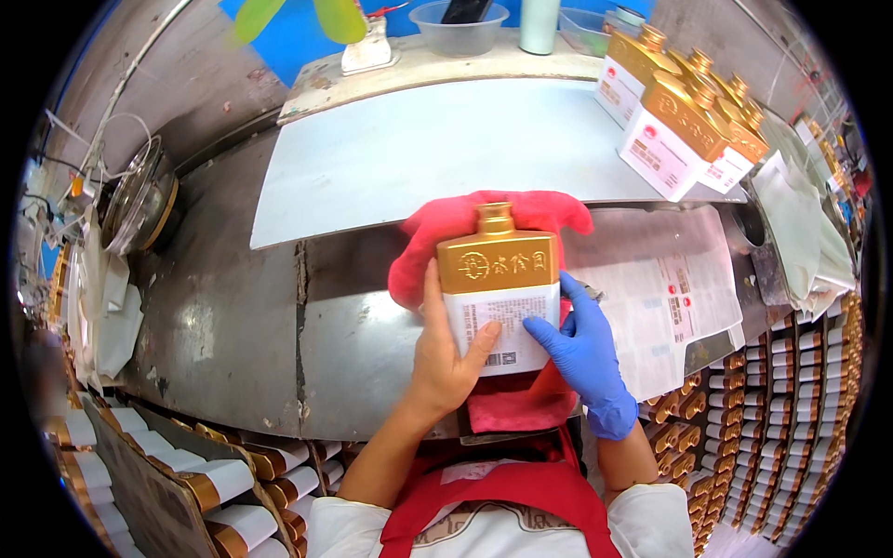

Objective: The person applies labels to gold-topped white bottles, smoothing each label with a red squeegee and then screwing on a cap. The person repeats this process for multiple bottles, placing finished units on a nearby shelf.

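Observation:
Between my two hands I hold a flat bottle [499, 290] upright, with a gold embossed shoulder and neck and a white printed lower half. My bare left hand [452, 349] grips its left side, thumb across the white face. On the right side, my right hand [586, 344] in a blue glove grips it, thumb also on the front. Behind and under the bottle lies a bunched red cloth [423, 256] on the metal bench. To the right of my gloved hand are printed label sheets [651, 270].
Several gold-and-white bottles [674, 130] stand on the pale board [419, 139] at the far right. A shelf behind carries a clear plastic bowl [456, 33] and a green fan [339, 19]. Racks of bottles [777, 409] fill the lower right; more trays of bottles [223, 479] sit lower left.

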A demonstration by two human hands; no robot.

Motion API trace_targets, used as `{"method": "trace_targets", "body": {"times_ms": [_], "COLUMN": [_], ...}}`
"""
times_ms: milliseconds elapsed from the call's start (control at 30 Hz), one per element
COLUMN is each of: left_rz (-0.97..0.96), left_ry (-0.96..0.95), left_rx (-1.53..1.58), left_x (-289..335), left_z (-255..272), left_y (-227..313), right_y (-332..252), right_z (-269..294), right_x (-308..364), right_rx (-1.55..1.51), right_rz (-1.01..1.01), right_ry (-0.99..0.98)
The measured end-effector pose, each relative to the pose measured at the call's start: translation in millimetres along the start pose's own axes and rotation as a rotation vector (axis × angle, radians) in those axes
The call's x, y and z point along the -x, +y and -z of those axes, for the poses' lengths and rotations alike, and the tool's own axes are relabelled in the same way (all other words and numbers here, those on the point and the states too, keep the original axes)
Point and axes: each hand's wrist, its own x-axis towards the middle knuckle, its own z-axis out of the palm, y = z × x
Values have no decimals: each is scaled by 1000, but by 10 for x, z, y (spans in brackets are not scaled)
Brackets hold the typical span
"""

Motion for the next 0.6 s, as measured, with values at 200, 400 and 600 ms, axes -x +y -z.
{"method": "trace_targets", "body": {"times_ms": [200, 400, 600], "left_rz": [0, -11, 32], "left_ry": [16, 43, 27], "left_rx": [39, 54, 177], "left_x": [-2, -30, -56], "left_z": [-5, 6, -36], "left_y": [-51, -145, -89], "right_y": [91, 33, 85], "right_z": [-47, -24, -24], "right_x": [-30, -17, -32], "right_rx": [-77, -84, -131], "right_rz": [62, -23, 5], "right_ry": [24, 2, 0]}}
